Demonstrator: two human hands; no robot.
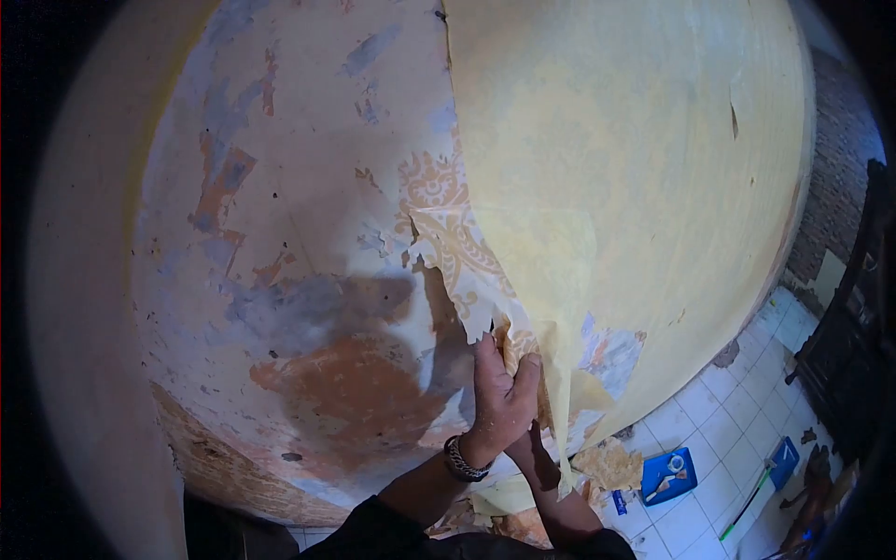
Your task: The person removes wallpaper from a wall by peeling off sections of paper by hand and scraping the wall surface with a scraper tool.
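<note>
My left hand (504, 401), with a chain bracelet (464, 459) at its wrist, is closed on a torn flap of wallpaper (471, 257) with a tan ornamental pattern. The flap hangs partly loose from the wall, its left edge ragged. My right hand (530, 453) is just behind and below the left one, close to the wallpaper. Its fingers are hidden, so its grip cannot be made out. Right of the flap, yellowish paper (635, 196) covers the wall, with a loose strip dangling beside my hands. On the left, bare plaster (327, 187) shows grey and reddish patches.
Paper scraps (609, 465) lie on the white tiled floor (719, 383) at the wall's foot. A blue tray (668, 474) holds small items, with a green stick (745, 509) to its right. Dark carved furniture (845, 327) stands at the far right.
</note>
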